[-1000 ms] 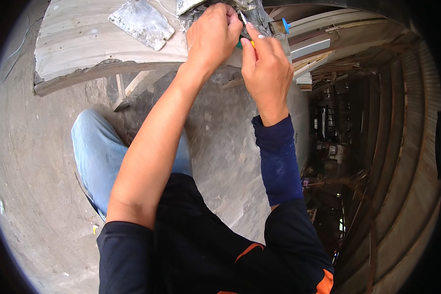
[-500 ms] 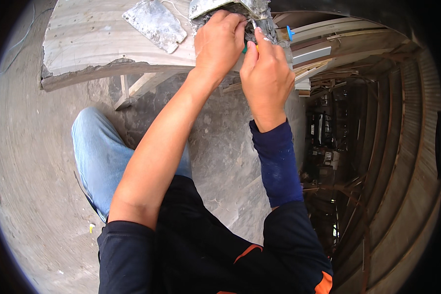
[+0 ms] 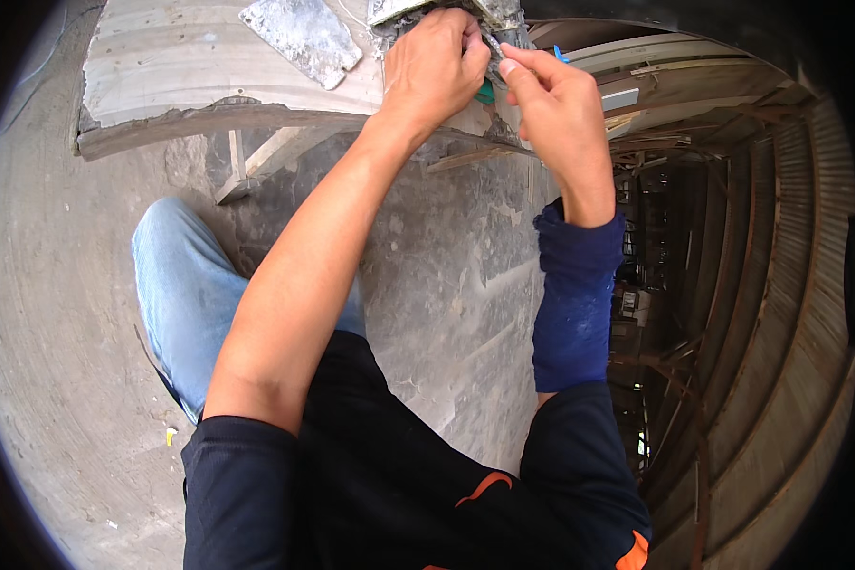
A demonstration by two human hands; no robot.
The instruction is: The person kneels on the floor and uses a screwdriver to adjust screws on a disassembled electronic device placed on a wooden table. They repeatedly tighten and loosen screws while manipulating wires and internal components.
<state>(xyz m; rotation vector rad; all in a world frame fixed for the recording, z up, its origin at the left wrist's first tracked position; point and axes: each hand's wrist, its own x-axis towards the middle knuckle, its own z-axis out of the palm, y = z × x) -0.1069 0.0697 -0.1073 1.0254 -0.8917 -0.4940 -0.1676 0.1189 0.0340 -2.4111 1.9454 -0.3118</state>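
At the top edge, a grey, dirt-caked metal housing (image 3: 503, 13) sits on a worn wooden tabletop (image 3: 176, 66). My left hand (image 3: 437, 62) reaches into its opening with curled fingers; what they grip is hidden. Just to its right, my right hand (image 3: 565, 100) pinches a thin metal rod (image 3: 494, 44) between thumb and forefinger, its tip pointing toward the housing. A small green piece (image 3: 485, 93) shows under my left hand; its kind is unclear. Left of the housing lies a flat, whitish-stained metal plate (image 3: 302, 43).
The table's chipped front edge (image 3: 228, 114) runs below my wrists, with wooden supports (image 3: 256, 161) underneath. A small blue object (image 3: 560, 54) and stacked boards (image 3: 655, 57) stand to the right. Grey concrete floor (image 3: 437, 285) lies below.
My right hand has drawn back to the right, away from the housing, and more of the thin rod shows. My left hand stays at the opening, its fingers slightly shifted.
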